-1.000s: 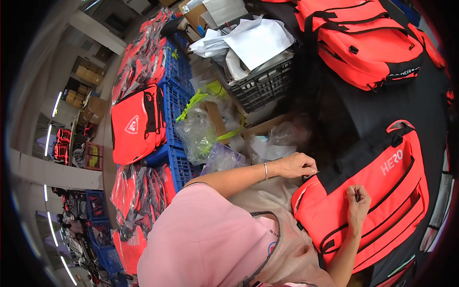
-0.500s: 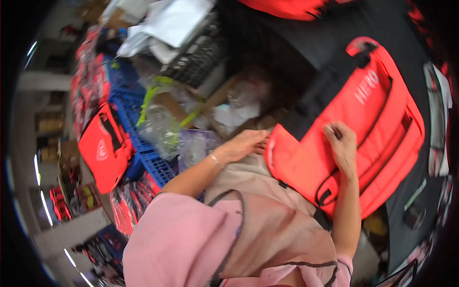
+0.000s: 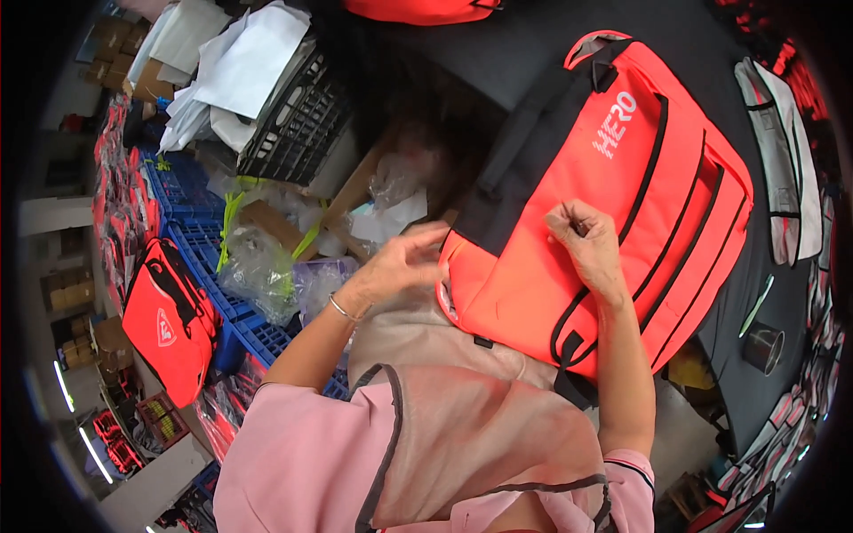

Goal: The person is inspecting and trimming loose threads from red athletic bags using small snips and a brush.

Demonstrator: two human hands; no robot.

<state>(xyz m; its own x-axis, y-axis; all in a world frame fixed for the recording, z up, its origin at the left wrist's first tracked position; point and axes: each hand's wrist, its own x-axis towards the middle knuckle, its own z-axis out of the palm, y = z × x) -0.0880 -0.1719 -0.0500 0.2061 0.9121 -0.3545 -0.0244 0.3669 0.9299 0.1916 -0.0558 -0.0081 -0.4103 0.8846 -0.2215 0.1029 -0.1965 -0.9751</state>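
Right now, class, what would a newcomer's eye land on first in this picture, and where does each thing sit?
A big orange-red bag with black trim fills the dark table at upper right. The right hand rests on its front, and the left hand touches its near left edge. A black crate heaped with white paper sits at upper left.

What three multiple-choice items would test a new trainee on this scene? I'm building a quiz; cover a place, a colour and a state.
1. Where does the right hand rest?
A. On the red bag's front panel
B. In the black crate
C. On the metal cup

2. What colour is the big bag on the table?
A. Blue
B. Red with black trim
C. White

3. How is the left hand?
A. Clenched round a cup
B. Out of view
C. Fingers curled at the bag's near edge

Answers: 1 A, its fingers lie on the panel; 2 B, red fabric with black strips; 3 C, it sits beside the edge.
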